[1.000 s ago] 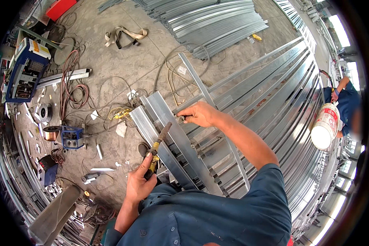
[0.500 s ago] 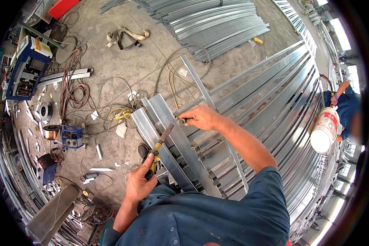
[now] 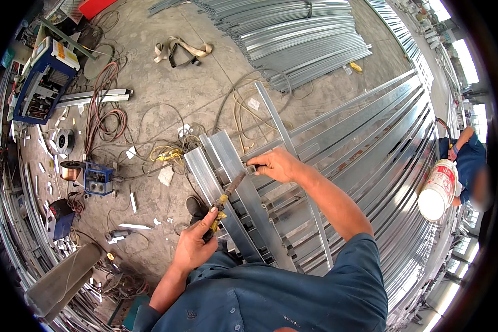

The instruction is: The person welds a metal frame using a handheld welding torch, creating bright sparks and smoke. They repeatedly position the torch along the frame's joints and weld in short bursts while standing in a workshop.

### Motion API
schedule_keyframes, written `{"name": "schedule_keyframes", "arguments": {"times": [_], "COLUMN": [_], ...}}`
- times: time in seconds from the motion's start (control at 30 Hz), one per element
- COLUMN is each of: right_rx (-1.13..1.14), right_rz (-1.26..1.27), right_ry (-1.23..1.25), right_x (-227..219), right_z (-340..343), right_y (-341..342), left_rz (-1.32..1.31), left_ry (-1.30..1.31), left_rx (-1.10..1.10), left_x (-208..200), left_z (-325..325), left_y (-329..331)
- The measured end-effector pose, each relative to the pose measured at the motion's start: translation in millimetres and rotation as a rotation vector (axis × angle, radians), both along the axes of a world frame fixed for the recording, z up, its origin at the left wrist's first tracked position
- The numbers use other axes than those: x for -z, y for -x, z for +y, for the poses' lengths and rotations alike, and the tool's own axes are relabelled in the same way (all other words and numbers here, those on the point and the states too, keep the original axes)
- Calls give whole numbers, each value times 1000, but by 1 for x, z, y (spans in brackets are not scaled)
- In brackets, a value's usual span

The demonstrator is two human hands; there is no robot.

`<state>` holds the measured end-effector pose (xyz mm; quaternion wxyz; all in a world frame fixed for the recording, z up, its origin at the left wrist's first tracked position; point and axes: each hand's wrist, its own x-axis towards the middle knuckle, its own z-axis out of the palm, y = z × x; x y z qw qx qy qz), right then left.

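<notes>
My left hand [image 3: 195,246] is closed around the handle of a welding torch [image 3: 223,200], which has yellow wrapping and a long brownish nozzle. Its nozzle points up and right across a galvanized steel channel [image 3: 255,206], and the tip ends close to my right fingertips. My right hand [image 3: 279,166] reaches over from the right, thumb and forefinger pinched on a small metal piece [image 3: 251,169] at that channel's edge. Contact between nozzle and metal cannot be made out. A second steel channel [image 3: 201,169] lies alongside on the left. Long steel bars [image 3: 359,133] fan out to the right beneath my forearm.
A blue welding machine [image 3: 45,83] and a small blue wire feeder [image 3: 98,180] stand left among cables [image 3: 116,119]. Steel profiles [image 3: 299,39] are stacked at the far side, near a strap [image 3: 174,50]. At right, another person [image 3: 463,157] holds a white bucket [image 3: 438,191].
The whole view has shifted slightly, so the scene sits a little further right and lower. The torch tip is slightly nearer my right fingertips. Both hands keep their grips.
</notes>
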<state>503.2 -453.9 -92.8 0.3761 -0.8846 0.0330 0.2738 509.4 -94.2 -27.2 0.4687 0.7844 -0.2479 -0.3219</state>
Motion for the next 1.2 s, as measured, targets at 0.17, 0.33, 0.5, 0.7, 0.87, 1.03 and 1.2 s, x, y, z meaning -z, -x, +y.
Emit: {"name": "schedule_keyframes", "arguments": {"times": [0.17, 0.33, 0.5, 0.7, 0.87, 1.03, 1.2], "right_rx": [31, 44, 23, -2, -77, 42, 39], "right_rz": [-30, -69, -56, -283, -230, -74, -193], "right_ry": [-35, -76, -35, -64, 47, -26, 0], "right_x": [0, 10, 8, 19, 37, 19, 17], "right_z": [1, -2, -1, -1, -9, -3, -1], "right_y": [2, 6, 5, 10, 16, 11, 13], "left_rz": [5, -16, -15, -18, -107, -207, -239], "left_ry": [-16, -38, -60, -70, -170, -185, -249], "left_rx": [13, 15, 32, 56, 151, 153, 183], "left_x": [-1, -4, -4, -2, -12, -11, -17], "left_z": [-3, -8, -9, -6, -9, -12, -15], "left_y": [-1, -2, -3, -1, -2, 4, 6]}}
